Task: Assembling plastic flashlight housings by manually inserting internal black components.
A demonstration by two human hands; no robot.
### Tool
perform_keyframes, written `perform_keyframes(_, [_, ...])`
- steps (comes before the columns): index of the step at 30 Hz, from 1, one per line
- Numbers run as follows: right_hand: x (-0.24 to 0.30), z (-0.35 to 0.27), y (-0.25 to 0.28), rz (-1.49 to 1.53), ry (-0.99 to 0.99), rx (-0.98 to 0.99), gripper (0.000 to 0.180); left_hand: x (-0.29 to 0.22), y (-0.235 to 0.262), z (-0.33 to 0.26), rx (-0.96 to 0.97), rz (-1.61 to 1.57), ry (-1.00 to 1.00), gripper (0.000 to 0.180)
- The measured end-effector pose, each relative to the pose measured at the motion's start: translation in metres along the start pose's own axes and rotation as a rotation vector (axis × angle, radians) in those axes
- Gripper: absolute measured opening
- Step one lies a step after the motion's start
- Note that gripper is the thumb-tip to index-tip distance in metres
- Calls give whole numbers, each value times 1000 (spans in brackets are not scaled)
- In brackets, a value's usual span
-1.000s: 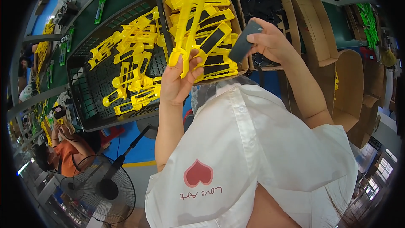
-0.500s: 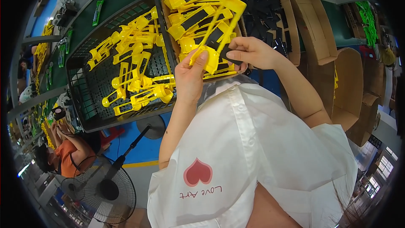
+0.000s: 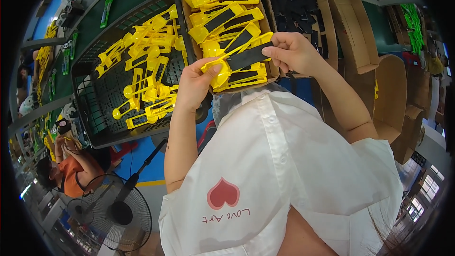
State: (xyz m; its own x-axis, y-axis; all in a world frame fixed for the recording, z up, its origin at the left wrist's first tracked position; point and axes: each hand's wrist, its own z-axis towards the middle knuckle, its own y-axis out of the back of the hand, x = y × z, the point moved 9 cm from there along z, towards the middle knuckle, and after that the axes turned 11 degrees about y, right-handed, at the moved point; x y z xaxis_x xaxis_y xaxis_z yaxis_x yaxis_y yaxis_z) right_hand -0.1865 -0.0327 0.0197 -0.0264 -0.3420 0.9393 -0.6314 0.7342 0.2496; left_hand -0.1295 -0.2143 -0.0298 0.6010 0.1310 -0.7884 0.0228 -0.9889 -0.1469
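Observation:
My left hand point(image 3: 193, 84) pinches the rounded end of a yellow plastic frame point(image 3: 221, 78) between thumb and fingers. From the right, my right hand point(image 3: 295, 56) grips one end of a flat black strip point(image 3: 249, 57). The strip's other end meets the frame beside my left fingers; whether it sits in the opening cannot be made out. Both pieces are held above a cardboard box point(image 3: 263, 4) full of similar yellow frames, many with black strips in them. To the left, a black plastic crate point(image 3: 111, 138) holds more yellow frames with open middles.
Right of the yellow pieces stands a cardboard box point(image 3: 328, 16) of loose black strips, then another long cardboard box point(image 3: 351, 28). A large open carton point(image 3: 392, 99) stands lower right. At lower left are a black fan point(image 3: 119, 213) and a seated person point(image 3: 78, 180) in orange.
The yellow frame has come down from upright to lying low over the box. My right hand has moved slightly up, and the black strip now stretches along the frame.

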Motion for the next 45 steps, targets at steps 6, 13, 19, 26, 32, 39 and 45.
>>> perform_keyframes(6, [-1,6,-5,-100,-29,-41,18,8,1,1,23,-73,39,23])
perform_keyframes(13, [9,7,-7,-253,-48,-21,19,10,4,1,-3,-51,47,22])
perform_keyframes(19, [0,18,-1,-706,13,-93,27,8,-3,7,5,-77,-6,21])
perform_keyframes(26, [-38,16,-2,-160,-229,0,34,-7,-5,6,20,196,-105,23])
perform_keyframes(32, [-17,21,-7,-600,147,-171,38,-36,-56,9,-257,1355,-225,39])
perform_keyframes(39, [-29,18,-1,-559,101,-178,39,-28,-55,27,-176,1344,-68,42])
perform_keyframes(45, [-44,18,-5,-514,45,-160,41,-20,-51,28,-193,1364,-3,41])
